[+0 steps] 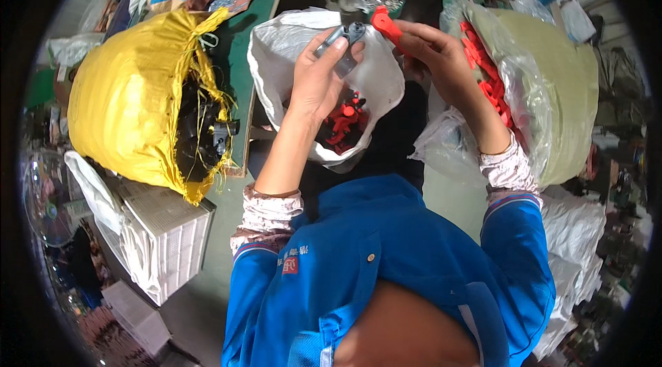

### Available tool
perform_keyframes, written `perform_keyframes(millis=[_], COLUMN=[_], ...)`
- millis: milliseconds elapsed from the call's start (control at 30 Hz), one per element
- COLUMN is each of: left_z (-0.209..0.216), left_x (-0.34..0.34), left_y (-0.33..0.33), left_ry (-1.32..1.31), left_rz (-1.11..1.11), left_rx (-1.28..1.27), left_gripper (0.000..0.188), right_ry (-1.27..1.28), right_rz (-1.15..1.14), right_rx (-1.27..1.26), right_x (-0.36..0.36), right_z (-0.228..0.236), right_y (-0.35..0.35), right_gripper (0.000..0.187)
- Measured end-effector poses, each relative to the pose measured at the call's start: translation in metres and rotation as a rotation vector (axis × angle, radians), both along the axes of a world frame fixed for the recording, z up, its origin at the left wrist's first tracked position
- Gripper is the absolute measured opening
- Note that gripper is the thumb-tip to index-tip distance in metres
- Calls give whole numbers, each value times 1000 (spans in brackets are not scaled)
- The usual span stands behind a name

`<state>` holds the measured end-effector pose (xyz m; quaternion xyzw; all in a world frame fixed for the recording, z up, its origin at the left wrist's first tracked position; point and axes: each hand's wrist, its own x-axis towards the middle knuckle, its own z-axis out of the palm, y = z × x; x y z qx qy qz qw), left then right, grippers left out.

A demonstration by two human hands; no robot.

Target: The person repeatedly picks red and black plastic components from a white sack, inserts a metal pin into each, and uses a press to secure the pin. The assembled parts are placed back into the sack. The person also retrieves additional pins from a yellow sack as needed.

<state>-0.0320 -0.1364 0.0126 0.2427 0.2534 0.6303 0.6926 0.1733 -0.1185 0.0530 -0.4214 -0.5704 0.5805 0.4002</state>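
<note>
Gray part gripped in your left hand, 1 red plastic piece pinched in your right hand.

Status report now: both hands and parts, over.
Left hand holds grey part. Right hand holds red part. Open white sack beneath left hand. Nothing visible between parts.

A blue jacket has a brass-coloured button and, on the side of the left hand, a red-and-white print. Behind it and the right hand, pale, patterned cuffs meet blue sleeves with striped edges.
</note>
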Motion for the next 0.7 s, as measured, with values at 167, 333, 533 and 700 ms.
perform_keyframes(millis=[167,333,533,700], left_z=[5,9,14,58], left_x=[-52,-42,-47,-33], left_y=[-11,-6,30,61], left_ry=[-10,17,-262,-214], left_rz=[-9,125,-9,-102], left_rx=[-7,52,128,64], left_gripper=[27,20,34,30], right_ry=[-101,-196,-486,-667], right_rz=[110,158,132,-17], right_rx=[7,406,936,1143], right_x=[-56,-79,-76,-61], right_z=[9,-6,46,80], right_y=[3,13,33,61], right_gripper=[27,24,19,23])
